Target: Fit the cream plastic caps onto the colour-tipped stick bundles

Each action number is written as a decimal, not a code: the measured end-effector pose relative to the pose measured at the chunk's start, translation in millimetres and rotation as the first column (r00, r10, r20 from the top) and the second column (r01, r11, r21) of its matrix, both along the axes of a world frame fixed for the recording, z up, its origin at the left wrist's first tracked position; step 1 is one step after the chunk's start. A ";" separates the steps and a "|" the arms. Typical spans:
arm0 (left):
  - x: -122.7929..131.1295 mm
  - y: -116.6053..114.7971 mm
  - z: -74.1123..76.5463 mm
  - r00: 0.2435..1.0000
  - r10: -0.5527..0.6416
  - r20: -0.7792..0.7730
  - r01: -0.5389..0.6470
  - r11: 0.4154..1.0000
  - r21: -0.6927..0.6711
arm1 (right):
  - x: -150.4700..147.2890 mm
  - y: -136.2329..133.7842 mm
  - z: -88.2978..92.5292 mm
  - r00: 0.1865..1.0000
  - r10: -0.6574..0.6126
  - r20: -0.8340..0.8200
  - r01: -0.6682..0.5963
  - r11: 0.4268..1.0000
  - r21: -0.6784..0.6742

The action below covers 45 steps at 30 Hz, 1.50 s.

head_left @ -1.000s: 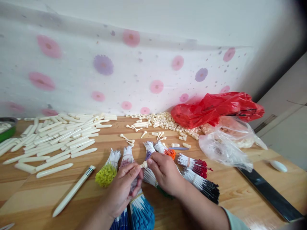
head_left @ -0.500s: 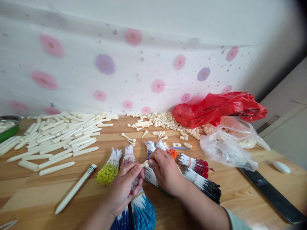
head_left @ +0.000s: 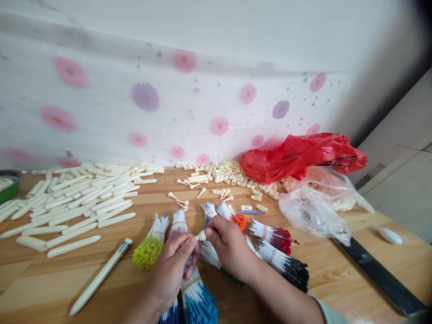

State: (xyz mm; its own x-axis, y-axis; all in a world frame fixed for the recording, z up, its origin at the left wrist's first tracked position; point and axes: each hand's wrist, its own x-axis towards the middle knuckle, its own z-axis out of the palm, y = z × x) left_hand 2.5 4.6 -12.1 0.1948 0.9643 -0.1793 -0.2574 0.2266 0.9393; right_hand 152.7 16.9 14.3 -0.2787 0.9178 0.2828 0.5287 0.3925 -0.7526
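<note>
My left hand (head_left: 173, 270) and my right hand (head_left: 227, 245) meet over the wooden table (head_left: 40, 279). Both pinch a small cream plastic piece (head_left: 201, 236) between their fingertips. Under and around them fan out bundles of pen refills: yellow (head_left: 150, 245), orange (head_left: 232, 216), red (head_left: 273, 234), black (head_left: 286, 265) and blue (head_left: 199, 299). A purple-tipped bundle (head_left: 178, 224) lies just above my left hand. A finished white multi-colour pen (head_left: 99, 276) lies to the left.
Several cream pen barrels (head_left: 81, 200) cover the table's left. Small cream parts (head_left: 229, 175) lie at the back by the flowered wall sheet. A red bag (head_left: 303, 155) and a clear bag (head_left: 313, 209) sit right. A dark strip (head_left: 378, 274) runs along the right edge. A green bowl (head_left: 8, 186) stands far left.
Both hands have stayed together on the small cream piece with only slight finger shifts. The camera view has drifted a little.
</note>
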 end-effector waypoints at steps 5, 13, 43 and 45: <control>2.7 1.8 0.6 1.000 0.018 0.015 -0.017 0.999 -0.043 | 19.6 28.2 6.1 0.979 0.017 0.205 0.005 0.994 -0.105; -13.5 14.1 9.4 0.889 0.147 0.434 -0.015 0.956 -0.292 | 120.3 132.0 -9.9 0.727 -0.134 0.674 0.334 0.926 -0.176; -14.3 18.0 7.8 0.898 0.176 0.403 -0.033 0.941 -0.336 | -20.0 191.2 -29.2 0.452 0.079 0.888 -0.256 0.966 0.044; -14.7 18.9 6.9 0.892 0.182 0.413 -0.034 0.940 -0.340 | -27.2 193.8 -31.3 0.447 0.090 0.890 -0.256 0.966 0.031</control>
